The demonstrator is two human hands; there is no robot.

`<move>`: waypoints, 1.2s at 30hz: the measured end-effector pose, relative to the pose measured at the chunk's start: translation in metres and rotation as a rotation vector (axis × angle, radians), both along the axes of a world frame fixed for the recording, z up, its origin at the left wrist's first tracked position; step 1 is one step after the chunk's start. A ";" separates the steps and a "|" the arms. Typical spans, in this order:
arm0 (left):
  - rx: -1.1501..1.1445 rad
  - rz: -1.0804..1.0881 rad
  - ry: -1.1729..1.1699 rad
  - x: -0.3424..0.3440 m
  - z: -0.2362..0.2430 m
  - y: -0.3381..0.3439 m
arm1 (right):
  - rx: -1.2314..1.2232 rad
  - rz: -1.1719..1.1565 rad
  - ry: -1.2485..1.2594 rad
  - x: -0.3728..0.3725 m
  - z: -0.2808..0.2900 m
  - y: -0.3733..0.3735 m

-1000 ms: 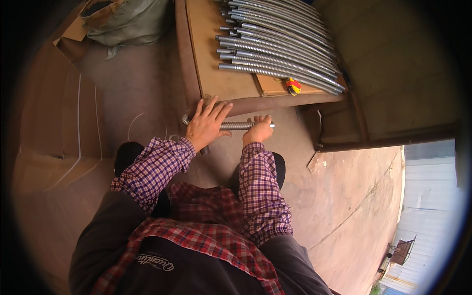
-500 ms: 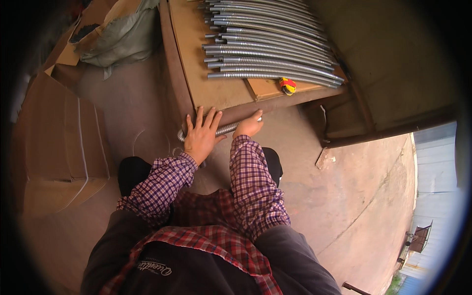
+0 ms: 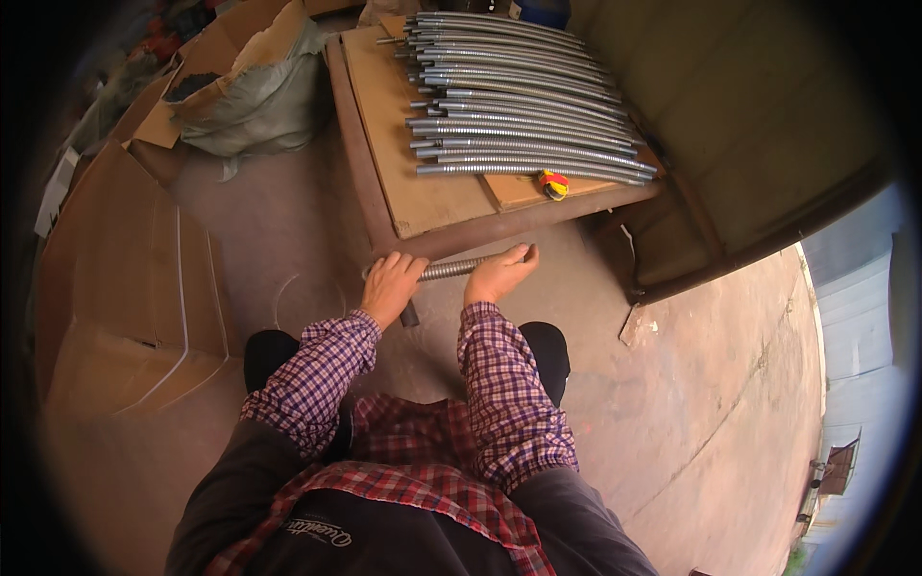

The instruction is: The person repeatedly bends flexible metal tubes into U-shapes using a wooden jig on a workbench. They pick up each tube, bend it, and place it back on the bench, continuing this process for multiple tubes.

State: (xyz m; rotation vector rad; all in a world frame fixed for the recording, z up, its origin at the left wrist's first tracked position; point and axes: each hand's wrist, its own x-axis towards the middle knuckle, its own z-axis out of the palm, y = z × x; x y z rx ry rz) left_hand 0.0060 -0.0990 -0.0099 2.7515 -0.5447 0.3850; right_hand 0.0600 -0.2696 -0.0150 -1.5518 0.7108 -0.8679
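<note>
Evidently a two-handed holding step: ribbed metal tube at frame centre. Your left hand curls over its left part; your right hand, loosely cupped, grips its right. Next likely needs even support.

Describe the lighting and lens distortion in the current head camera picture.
In the head view, black vignetting darkens the corners; in the head view, daylight makes the pale wall at right much brighter than the dim upper left; also in the head view, the stacked metal tubes catch highlights, and the wall's edge bows toward the rim.
</note>
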 end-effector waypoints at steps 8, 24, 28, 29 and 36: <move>-0.145 0.462 0.087 -0.032 0.059 0.118 | -0.644 0.440 -0.321 -0.053 0.078 0.042; 0.052 0.625 -0.680 -0.071 0.138 0.136 | -1.150 1.018 0.157 -0.043 0.088 0.082; -1.120 0.411 0.015 -0.055 0.082 0.141 | -0.821 0.971 0.088 -0.027 0.098 0.072; -1.323 0.203 0.382 -0.060 0.081 0.145 | -0.764 0.983 0.111 -0.026 0.102 0.071; -1.762 -0.203 0.983 -0.107 0.119 0.068 | -0.665 0.946 0.192 -0.029 0.084 0.080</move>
